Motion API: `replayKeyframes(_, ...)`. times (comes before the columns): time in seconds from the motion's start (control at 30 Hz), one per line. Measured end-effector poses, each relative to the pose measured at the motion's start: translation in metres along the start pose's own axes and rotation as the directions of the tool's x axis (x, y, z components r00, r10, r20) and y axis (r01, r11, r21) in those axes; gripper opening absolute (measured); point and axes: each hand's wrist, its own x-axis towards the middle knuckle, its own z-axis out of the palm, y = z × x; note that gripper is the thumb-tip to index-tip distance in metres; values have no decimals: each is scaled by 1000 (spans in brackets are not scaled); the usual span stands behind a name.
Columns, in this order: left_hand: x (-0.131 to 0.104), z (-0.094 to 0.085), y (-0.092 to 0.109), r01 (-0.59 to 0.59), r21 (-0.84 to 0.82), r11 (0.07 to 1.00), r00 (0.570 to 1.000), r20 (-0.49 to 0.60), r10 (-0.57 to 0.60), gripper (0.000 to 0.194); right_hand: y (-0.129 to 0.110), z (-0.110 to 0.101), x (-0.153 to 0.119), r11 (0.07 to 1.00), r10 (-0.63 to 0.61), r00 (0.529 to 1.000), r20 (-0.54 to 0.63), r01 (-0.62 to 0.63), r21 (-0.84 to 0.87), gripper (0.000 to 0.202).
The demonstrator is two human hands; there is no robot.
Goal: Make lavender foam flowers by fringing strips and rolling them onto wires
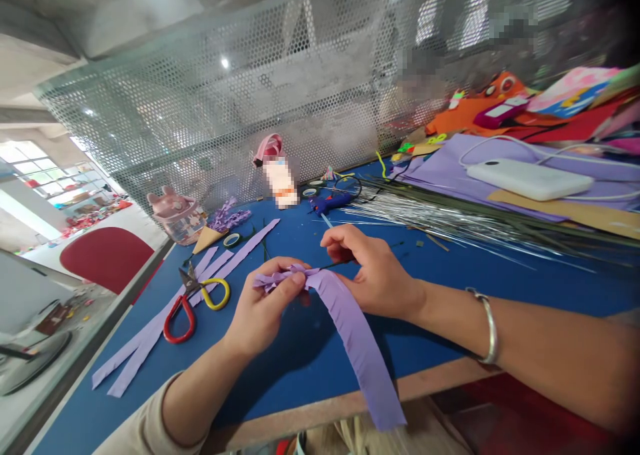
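Observation:
My left hand (273, 301) pinches the gathered end of a purple paper strip (356, 348) between thumb and fingers. The strip's free length, one edge finely notched, hangs down past the table's front edge. A thin dark green wire stem (333, 264) runs from the gathered paper into my right hand (377, 268), whose fingers are closed around it. Left of my hands, scissors (193, 295) with one red and one yellow handle lie on the table, blades partly apart. They rest over more purple strips (145, 338).
Behind lie a roll of green tape (232, 241), purple paper scraps (230, 215), a lidded pink jar (176, 216) and a blue glue gun (333, 203). Bundled wires (450, 218), purple sheets (440, 158) and a white power bank (530, 178) cover the right side. Perforated metal mesh (250, 88) stands behind.

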Motion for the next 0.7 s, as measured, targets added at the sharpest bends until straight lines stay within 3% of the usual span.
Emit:
replayKeyframes(0.23, -2, -6, 4, -55, 73, 996, 996, 68, 50, 13, 1, -1, 0, 972, 1, 985, 171, -40, 231, 30)
replayKeyframes(0.37, -1, -8, 11, -53, 192, 980, 992, 120, 30, 13, -2, 1, 0, 972, 70, 987, 142, -100, 215, 39)
replayKeyframes(0.53, 1, -13, 16, -80, 307, 948, 989, 147, 36, 17, -2, 4, -1, 958, 153, 968, 199, -195, 211, 37)
replayKeyframes(0.6, 2, -14, 17, -81, 185, 979, 978, 205, 42, 37, -1, 2, -1, 979, 95, 985, 142, -118, 165, 34)
replayKeyframes(0.7, 5, -14, 18, -9, -85, 996, 974, 224, 28, 69, 2, -3, 0, 987, -155, 988, -3, 155, -50, 29)
